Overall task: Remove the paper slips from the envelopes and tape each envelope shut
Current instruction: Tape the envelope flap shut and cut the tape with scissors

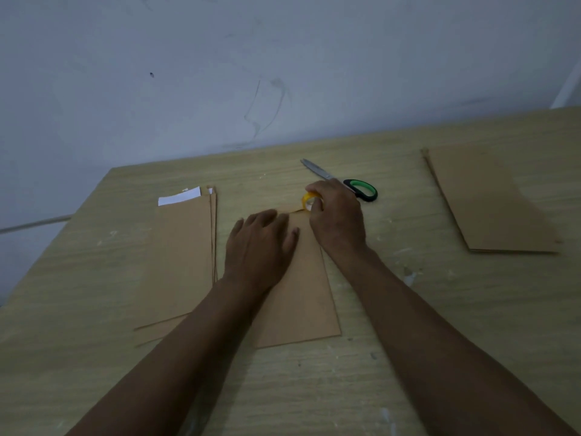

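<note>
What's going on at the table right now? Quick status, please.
Left hand flat on middle envelope. Right hand grips yellow tape roll at its top edge. Scissors just behind, not blocking. Left stack shows white slips.

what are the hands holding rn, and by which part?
Right hand grips the yellow tape roll around its outer rim, at the envelope's top edge. Left hand holds nothing; it presses flat on that envelope.
</note>
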